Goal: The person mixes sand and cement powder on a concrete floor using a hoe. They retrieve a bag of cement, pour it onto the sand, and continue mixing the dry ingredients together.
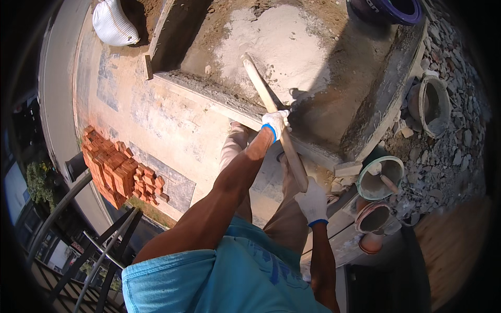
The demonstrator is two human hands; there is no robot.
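A long wooden tool handle (258, 82) runs between both my hands, its far end at a heap of pale powder (270, 43) over brown sand. The tool's head is not visible. My left hand (275, 120), in a white knit glove with a blue cuff, grips the middle of the handle. Lower down, my right hand (313, 199), gloved the same way, closes around the handle's near end. The heap lies inside a wooden-sided mixing box (207, 102), and I stand just outside its near wall.
Red bricks (113, 168) are stacked at the left. A white sack (113, 23) lies top left. A purple tub (385, 9) sits at the box's far corner. Along the right stand a grey bucket (435, 107), a green bucket (362, 182) with a tool inside, and rubble (442, 172).
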